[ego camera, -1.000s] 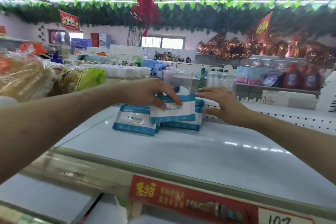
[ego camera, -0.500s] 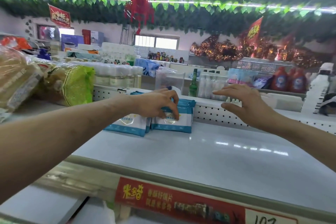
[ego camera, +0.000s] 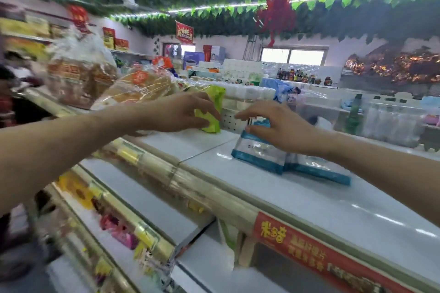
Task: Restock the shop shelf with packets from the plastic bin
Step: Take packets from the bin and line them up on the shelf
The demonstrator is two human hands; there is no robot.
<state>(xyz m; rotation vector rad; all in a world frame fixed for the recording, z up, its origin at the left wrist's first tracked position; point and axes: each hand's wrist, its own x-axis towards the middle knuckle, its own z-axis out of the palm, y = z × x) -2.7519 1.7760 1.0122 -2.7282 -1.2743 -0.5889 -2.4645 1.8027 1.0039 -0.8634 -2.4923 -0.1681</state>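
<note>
Blue-and-white packets stand leaning against the pegboard back of the white top shelf. My right hand rests on the upper edge of the leftmost packet, fingers curled over it. More of these packets lie behind it to the right. My left hand reaches left of them and grips a green-yellow packet at the shelf's back. The plastic bin is not in view.
Bagged bread and other bagged loaves crowd the shelf's left end. A red price strip runs along the front edge. Lower shelves with coloured goods step down to the left. Bottles and a clear container stand behind the pegboard.
The view has swung left. My left hand left the blue packets and moved left onto the green packet. My right hand came down onto the blue packets.
</note>
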